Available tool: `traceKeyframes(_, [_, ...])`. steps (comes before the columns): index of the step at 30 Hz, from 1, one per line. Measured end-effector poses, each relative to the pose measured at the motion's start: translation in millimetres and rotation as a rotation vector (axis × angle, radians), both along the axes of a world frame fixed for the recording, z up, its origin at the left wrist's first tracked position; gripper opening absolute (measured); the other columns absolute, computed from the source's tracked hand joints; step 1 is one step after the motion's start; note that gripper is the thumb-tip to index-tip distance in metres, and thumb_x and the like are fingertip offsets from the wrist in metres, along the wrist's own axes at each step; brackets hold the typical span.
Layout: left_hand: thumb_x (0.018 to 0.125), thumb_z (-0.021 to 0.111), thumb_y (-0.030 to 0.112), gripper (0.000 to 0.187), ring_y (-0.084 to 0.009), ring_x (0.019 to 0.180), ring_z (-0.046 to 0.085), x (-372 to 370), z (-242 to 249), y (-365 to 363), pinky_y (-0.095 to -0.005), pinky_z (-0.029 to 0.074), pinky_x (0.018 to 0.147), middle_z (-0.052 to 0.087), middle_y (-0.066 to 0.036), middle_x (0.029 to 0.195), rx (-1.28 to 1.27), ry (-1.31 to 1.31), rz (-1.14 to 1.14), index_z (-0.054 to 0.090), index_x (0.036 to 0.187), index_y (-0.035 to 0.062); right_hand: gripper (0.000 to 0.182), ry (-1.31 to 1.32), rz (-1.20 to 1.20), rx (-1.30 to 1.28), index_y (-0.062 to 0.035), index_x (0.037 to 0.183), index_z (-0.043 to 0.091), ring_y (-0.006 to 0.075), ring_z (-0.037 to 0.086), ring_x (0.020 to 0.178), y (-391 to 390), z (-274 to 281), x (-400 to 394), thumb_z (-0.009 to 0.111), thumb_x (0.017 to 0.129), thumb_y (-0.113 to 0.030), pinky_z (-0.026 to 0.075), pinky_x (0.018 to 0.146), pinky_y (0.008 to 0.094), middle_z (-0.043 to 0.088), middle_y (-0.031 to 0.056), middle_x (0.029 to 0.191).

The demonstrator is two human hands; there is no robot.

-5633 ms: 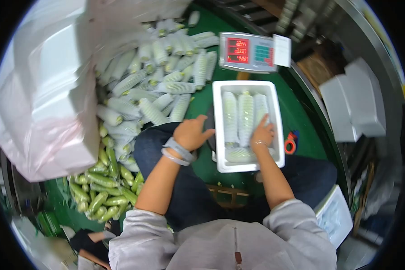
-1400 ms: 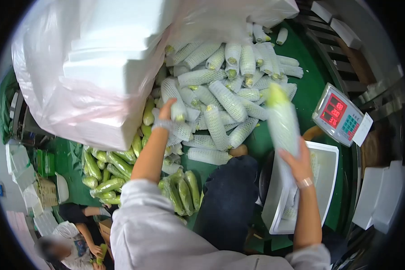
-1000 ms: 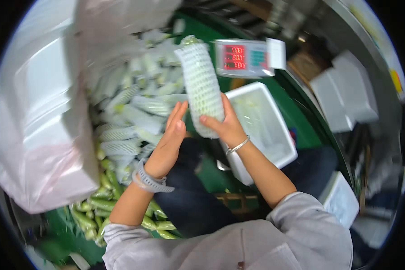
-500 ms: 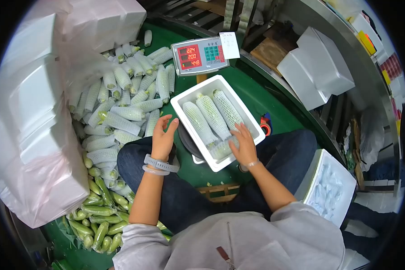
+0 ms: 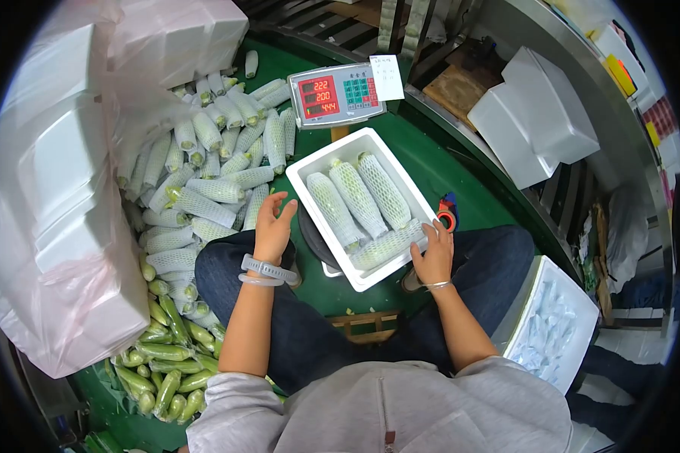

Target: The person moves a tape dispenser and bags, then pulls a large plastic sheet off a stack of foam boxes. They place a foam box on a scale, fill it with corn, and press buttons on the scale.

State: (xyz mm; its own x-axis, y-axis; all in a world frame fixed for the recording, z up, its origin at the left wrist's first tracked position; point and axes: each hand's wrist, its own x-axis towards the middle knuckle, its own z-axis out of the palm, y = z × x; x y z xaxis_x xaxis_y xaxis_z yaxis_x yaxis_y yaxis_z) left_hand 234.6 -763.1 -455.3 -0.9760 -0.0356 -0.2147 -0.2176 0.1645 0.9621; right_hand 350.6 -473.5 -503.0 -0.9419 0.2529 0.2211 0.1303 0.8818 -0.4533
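Observation:
A white foam box [image 5: 302, 167] sits tilted in view on the dark platform of a scale. Inside, three green squashes in white foam net sleeves [image 5: 357, 198] lie side by side, and another netted squash [image 5: 387, 245] lies across their near ends. My right hand [image 5: 434, 255] is at the box's near right corner, fingers apart and fingertips right at the rim. To the left of the box, my left hand [image 5: 273, 226] hovers by my knee with fingers spread, holding nothing. The scale's display [image 5: 319, 96] shows red digits, 2.22, 2.00 and 4.44.
Netted squashes [image 5: 211, 189] pile up on the left, with bare green ones [image 5: 166, 370] nearer me. Stacked white foam boxes in plastic [image 5: 68, 189] stand far left. Red-and-blue tape dispenser [image 5: 447, 213] lies right of the box; a foam box of bluish packs [image 5: 548, 317] stands beyond my knee.
My right hand has moved right, from over the crosswise squash inside the box to its rim. The display dropped from 2.24 to 2.22. My left hand stays nearly still.

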Motion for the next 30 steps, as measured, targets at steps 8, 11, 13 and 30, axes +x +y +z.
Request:
traceKeyframes(8, [0.082,0.059,0.02,0.036,-0.0227,0.108,0.045,3,10,-2,-0.0325,0.034,0.093,0.052,-0.015,0.113,0.017,0.061,-0.042,0.052,0.111,0.0006,0.047,-0.043,0.067,-0.181,0.0019,0.113,0.049,0.0368,0.044,0.108,-6,-15,-31,0.061,0.073,-0.019,0.034,0.093,0.0445,0.05,0.0207,0.113])
traceKeyframes(11, [0.085,0.056,0.014,0.029,-0.0152,0.097,0.052,12,23,-6,-0.0268,0.039,0.084,0.057,-0.007,0.105,0.145,0.146,-0.002,0.053,0.111,0.0015,0.056,-0.222,0.073,-0.031,0.0021,0.119,0.044,0.0399,0.043,0.11,-2,-62,-74,0.064,0.071,-0.018,0.034,0.094,0.0445,0.049,0.0259,0.114])
traceKeyframes(13, [0.086,0.054,0.011,0.026,-0.0154,0.097,0.053,30,53,-19,-0.0275,0.042,0.083,0.059,-0.009,0.103,0.317,0.261,0.067,0.053,0.109,-0.001,0.071,-0.37,0.05,0.232,0.0013,0.129,0.034,0.0421,0.041,0.113,-13,-87,-107,0.067,0.07,-0.019,0.031,0.097,0.0467,0.045,0.0298,0.118])
traceKeyframes(30, [0.062,0.069,0.052,0.099,-0.0409,0.113,0.045,11,-209,-322,-0.0398,0.039,0.092,0.044,-0.032,0.119,-0.218,-0.467,1.117,0.024,0.132,-0.0008,0.054,-0.472,-0.36,-1.352,0.0027,0.112,0.046,0.0284,0.053,0.097,16,-20,-109,0.062,0.067,-0.024,0.043,0.083,0.0364,0.054,0.0133,0.105])
